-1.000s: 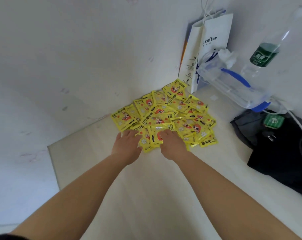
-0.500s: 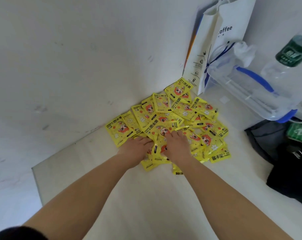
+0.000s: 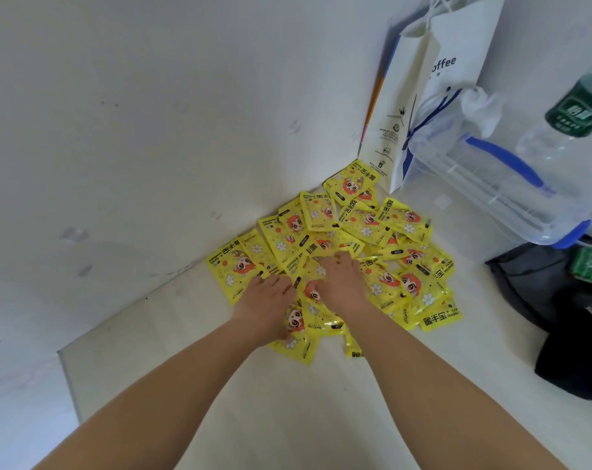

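The right hand (image 3: 342,286) curls its fingers round yellow packets (image 3: 366,225) heaped on the counter (image 3: 254,401). At its 8 o'clock, the left hand (image 3: 264,307) has its fingertips hidden under one packet, so I cannot tell its grip.

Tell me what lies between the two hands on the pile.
A crumpled yellow hand-warmer packet from the pile fills the gap between the left hand and the right hand, seen in the head view.

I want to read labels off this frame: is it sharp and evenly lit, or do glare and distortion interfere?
Head view, centre: soft, even light with faint shadows; print on the yellow packets is legible, with small glints on the foil. Head view, edges: wide-angle distortion tilts the paper bag and softens the label of the bottle.
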